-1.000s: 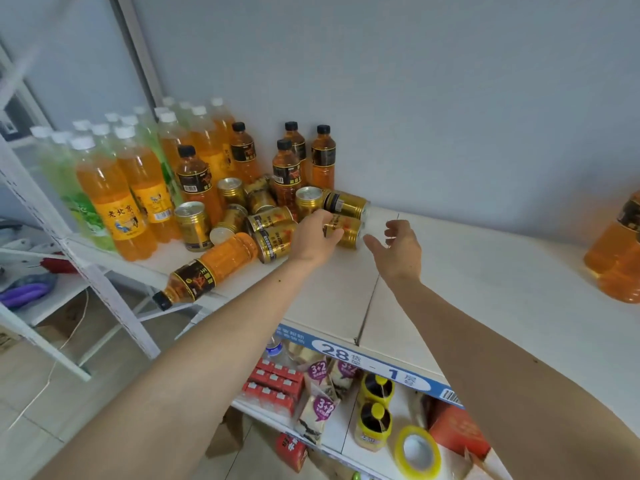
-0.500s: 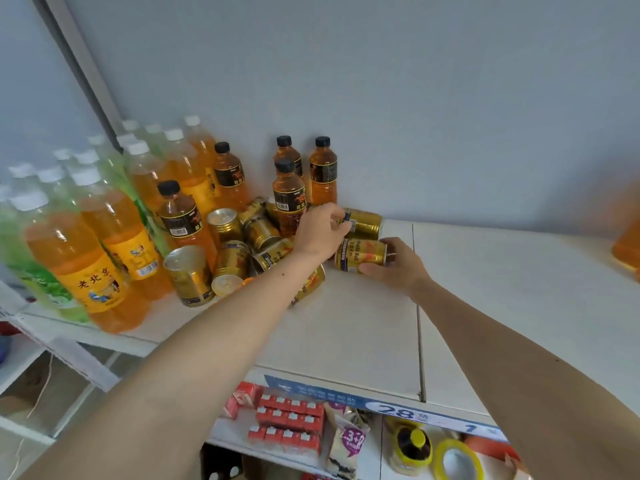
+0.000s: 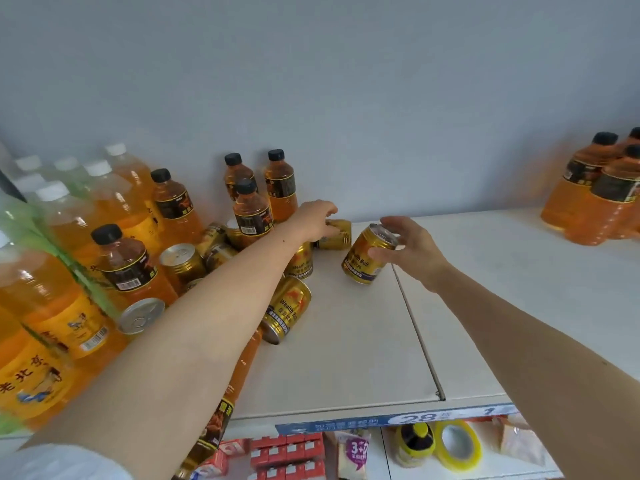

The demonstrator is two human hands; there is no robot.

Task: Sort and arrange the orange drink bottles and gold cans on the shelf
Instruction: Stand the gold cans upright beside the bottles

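My right hand [image 3: 407, 245] grips a gold can [image 3: 365, 259] by its top, tilted, just above the white shelf [image 3: 346, 341]. My left hand [image 3: 317, 216] closes over another gold can [image 3: 337, 234] lying on its side near the wall. Several more gold cans [image 3: 285, 313] lie or stand in a loose heap under my left forearm. Small black-capped orange bottles [image 3: 251, 211] stand behind the heap. One orange bottle [image 3: 225, 403] lies on its side beneath my left arm, mostly hidden.
Large white-capped orange bottles [image 3: 62, 271] crowd the shelf's left end. A group of black-capped orange bottles [image 3: 602, 195] stands at the far right. The lower shelf holds red packs [image 3: 287, 452], a yellow tape roll [image 3: 457, 445] and snack bags.
My right hand has lifted a gold can from lying flat and pulled it right, away from the heap. My left hand has reached farther back onto the can by the wall. The camera moved closer.
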